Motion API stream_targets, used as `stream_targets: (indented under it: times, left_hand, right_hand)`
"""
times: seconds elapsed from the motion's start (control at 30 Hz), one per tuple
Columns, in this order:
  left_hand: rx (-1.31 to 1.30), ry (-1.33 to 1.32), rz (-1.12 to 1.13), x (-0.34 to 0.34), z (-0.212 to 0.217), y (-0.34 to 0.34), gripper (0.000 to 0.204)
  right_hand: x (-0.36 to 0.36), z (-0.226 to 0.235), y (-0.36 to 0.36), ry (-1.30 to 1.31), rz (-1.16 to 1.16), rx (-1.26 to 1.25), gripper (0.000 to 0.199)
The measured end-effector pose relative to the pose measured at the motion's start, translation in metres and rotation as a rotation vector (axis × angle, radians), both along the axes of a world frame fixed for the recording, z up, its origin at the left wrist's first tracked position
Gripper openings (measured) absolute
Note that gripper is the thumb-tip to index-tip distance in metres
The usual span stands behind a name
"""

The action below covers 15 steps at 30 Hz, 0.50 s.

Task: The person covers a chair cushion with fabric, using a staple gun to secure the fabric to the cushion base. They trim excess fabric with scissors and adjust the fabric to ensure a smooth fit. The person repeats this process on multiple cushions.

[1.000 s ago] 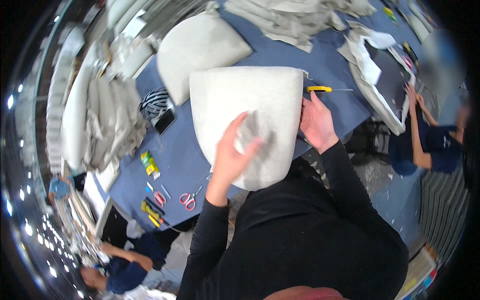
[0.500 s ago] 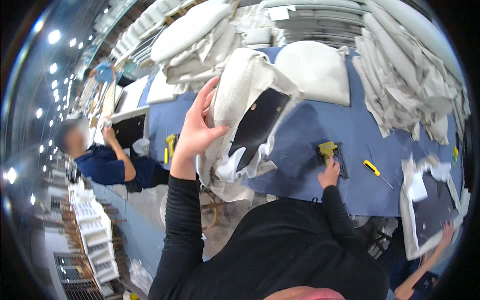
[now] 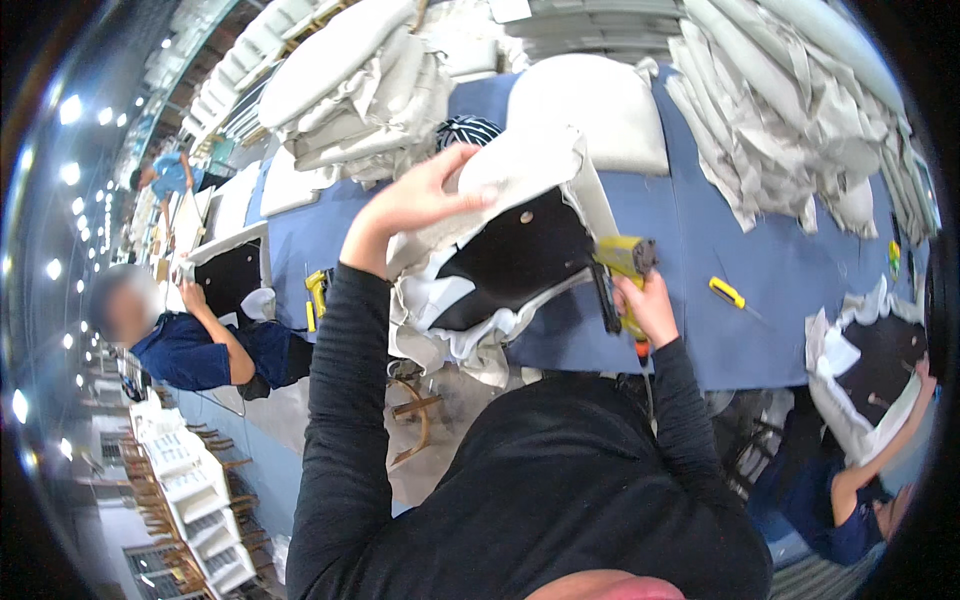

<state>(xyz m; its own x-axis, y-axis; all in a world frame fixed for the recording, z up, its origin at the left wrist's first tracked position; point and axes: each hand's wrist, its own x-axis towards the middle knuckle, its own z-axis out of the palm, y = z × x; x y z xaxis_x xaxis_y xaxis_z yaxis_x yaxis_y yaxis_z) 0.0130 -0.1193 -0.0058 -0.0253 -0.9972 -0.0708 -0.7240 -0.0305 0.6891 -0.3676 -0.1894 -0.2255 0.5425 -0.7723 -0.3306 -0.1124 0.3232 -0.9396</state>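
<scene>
My left hand (image 3: 415, 205) grips the top edge of a seat cushion (image 3: 505, 255), holding it tilted up off the blue table (image 3: 770, 290). The cushion has a black underside board and loose off-white fabric hanging around its rim. My right hand (image 3: 645, 305) holds a yellow staple gun (image 3: 622, 268) by its handle. The gun's nose touches the cushion's right edge.
A yellow-handled screwdriver (image 3: 728, 293) lies on the table to my right. Another white cushion (image 3: 590, 110) and piles of off-white covers (image 3: 790, 110) fill the back. A second yellow tool (image 3: 317, 297) lies at left. People in blue work at left (image 3: 200, 345) and lower right (image 3: 850, 490).
My right hand has picked the staple gun up from the table and brought it to the cushion's right edge. My left hand has kept hold of the tilted cushion.
</scene>
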Motion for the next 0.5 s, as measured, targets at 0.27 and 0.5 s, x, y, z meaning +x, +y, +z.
stream_targets:
  times: [0.27, 0.5]
  left_hand:
    - [0.362, -0.269, 0.175, -0.058, 0.010, -0.150, 0.082]
    - [0.203, -0.330, 0.162, -0.061, -0.041, -0.179, 0.085]
  right_hand:
    - [0.052, 0.102, -0.007, -0.085, -0.282, -0.806, 0.051]
    - [0.063, 0.080, -0.006, -0.150, -0.302, -0.641, 0.055]
